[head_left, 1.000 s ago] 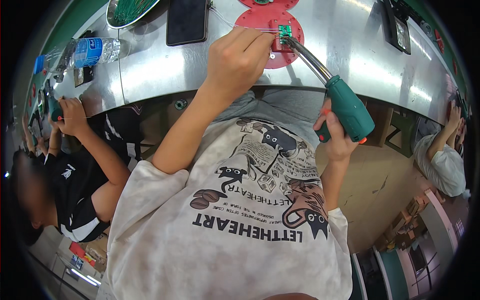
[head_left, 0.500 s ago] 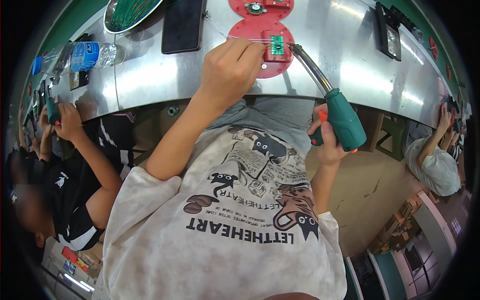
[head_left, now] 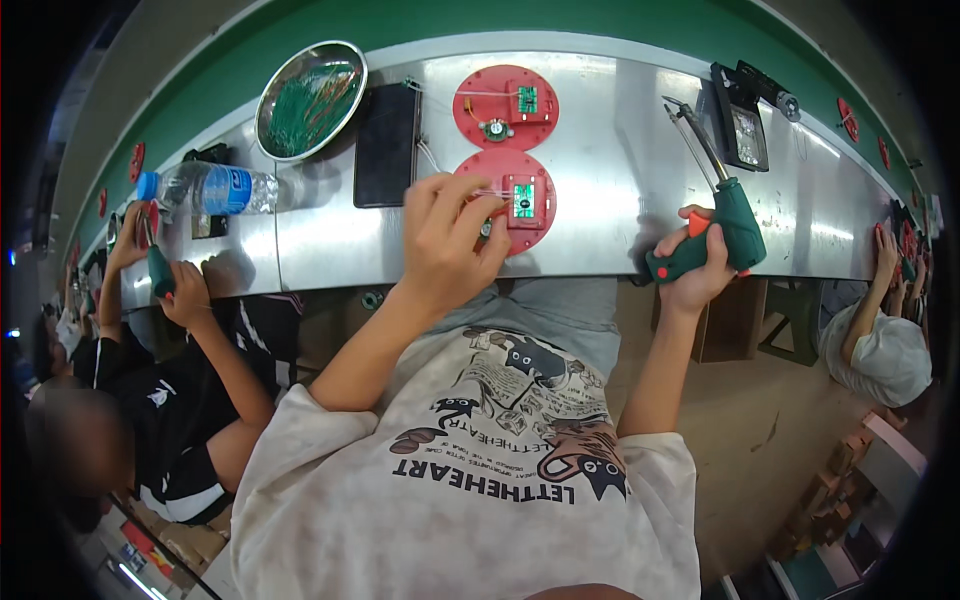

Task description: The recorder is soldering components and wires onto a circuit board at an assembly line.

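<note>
My left hand (head_left: pixel 452 235) is over the near red round plastic disc (head_left: pixel 512 161), fingers bent and thumb and fingertips together at the left side of its small green circuit board (head_left: pixel 523 192). Thin pale wires run by the fingertips; what they pinch is too small to make out. My right hand (head_left: pixel 700 272) is wrapped round the handle of a green soldering gun (head_left: pixel 742 232) with an orange trigger. Its metal tip points up and away, raised to the right of the discs and touching neither. A second red disc (head_left: pixel 480 90) with a board and wires lies just beyond.
A metal bowl (head_left: pixel 272 140) of green wires, a black phone (head_left: pixel 386 150) and a plastic water bottle (head_left: pixel 262 192) are on the metal table (head_left: pixel 325 245) to the left. A black device (head_left: pixel 742 130) lies at right. Other people work at both sides.
The soldering gun has moved off the board, up and to the right. My left hand stays by the near disc, its fingers more spread. The view has shifted, showing more table.
</note>
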### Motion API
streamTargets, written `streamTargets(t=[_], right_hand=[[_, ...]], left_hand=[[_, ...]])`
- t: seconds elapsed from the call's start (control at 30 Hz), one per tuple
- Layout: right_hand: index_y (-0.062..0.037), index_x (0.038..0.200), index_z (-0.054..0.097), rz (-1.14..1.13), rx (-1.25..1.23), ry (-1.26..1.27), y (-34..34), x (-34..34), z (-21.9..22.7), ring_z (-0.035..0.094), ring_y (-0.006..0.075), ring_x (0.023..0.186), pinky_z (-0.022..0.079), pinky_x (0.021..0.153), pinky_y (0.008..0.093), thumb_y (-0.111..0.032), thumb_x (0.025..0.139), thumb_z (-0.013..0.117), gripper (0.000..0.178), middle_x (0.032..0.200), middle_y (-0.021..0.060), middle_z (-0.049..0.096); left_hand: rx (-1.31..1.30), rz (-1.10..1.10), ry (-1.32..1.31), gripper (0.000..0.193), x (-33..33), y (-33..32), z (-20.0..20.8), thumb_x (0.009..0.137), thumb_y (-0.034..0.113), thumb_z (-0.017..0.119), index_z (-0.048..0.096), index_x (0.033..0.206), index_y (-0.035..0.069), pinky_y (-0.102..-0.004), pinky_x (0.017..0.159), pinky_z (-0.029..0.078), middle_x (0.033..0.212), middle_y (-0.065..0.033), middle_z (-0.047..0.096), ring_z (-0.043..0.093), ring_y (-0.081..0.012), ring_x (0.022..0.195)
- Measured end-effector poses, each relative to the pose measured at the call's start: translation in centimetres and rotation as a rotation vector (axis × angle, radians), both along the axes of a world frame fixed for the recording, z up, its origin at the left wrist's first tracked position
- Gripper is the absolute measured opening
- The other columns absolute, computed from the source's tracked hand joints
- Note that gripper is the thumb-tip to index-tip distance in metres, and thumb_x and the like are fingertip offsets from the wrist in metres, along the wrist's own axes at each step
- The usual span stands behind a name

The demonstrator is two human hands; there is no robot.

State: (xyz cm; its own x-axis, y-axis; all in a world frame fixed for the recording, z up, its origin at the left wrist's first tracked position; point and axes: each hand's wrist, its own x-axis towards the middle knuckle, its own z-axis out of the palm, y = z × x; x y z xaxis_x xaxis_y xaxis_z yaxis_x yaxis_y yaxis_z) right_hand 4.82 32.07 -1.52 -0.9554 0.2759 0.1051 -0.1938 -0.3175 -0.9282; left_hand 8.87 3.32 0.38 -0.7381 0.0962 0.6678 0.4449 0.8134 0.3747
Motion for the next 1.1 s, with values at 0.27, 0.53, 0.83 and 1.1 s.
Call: streamTargets(t=[0.27, 0.53, 0.83, 1.1], right_hand=[[0.0047, 0.100, 0.062, -0.114, -0.112, -0.240, -0.4, -1.4, -0.4, 0.052, 0.0180, 0.051, 0.046, 0.051, 0.0321, -0.029, 0.101, 0.049, 0.036, 0.063, 0.0111, 0.057], [0.0054, 0.100, 0.059, -0.123, -0.034, -0.173, -0.6, -1.0, -0.2, 0.053, 0.0167, 0.051, 0.046, 0.049, 0.0316, -0.026, 0.101, 0.051, 0.033, 0.082, 0.0129, 0.062], [0.0047, 0.102, 0.058, -0.107, -0.031, -0.149, -1.0, -1.0, 0.1, 0.054, 0.0163, 0.052, 0.047, 0.049, 0.0315, -0.025, 0.101, 0.053, 0.030, 0.087, 0.0132, 0.064], [0.0051, 0.099, 0.059, -0.103, -0.063, -0.174, -0.2, -1.2, -0.1, 0.054, 0.0164, 0.052, 0.048, 0.049, 0.0313, -0.025, 0.099, 0.055, 0.031, 0.083, 0.0134, 0.062]], left_hand=[[-0.373, -0.382, -0.440, 0.043, -2.9, -1.3, 2.4, 0.067, 0.031, 0.075, 0.065, 0.102, 0.007, -0.0497, 0.091, 0.041, 0.104, -0.0134, 0.066, 0.060, -0.0312, 0.099], [-0.418, 0.051, 0.058, 0.045, -9.5, -2.6, 9.1, 0.077, 0.031, 0.074, 0.064, 0.113, 0.008, -0.0550, 0.101, 0.038, 0.121, -0.0154, 0.063, 0.055, -0.0355, 0.116], [-0.226, -0.057, -0.172, 0.047, -8.8, -4.5, 2.0, 0.078, 0.022, 0.070, 0.062, 0.119, 0.001, -0.0485, 0.103, 0.040, 0.126, -0.0196, 0.059, 0.055, -0.0371, 0.118], [-0.286, -0.048, -0.236, 0.039, -3.3, -4.7, 1.8, 0.077, 0.021, 0.072, 0.066, 0.114, 0.008, -0.0492, 0.101, 0.035, 0.117, -0.0115, 0.061, 0.050, -0.0331, 0.118]])
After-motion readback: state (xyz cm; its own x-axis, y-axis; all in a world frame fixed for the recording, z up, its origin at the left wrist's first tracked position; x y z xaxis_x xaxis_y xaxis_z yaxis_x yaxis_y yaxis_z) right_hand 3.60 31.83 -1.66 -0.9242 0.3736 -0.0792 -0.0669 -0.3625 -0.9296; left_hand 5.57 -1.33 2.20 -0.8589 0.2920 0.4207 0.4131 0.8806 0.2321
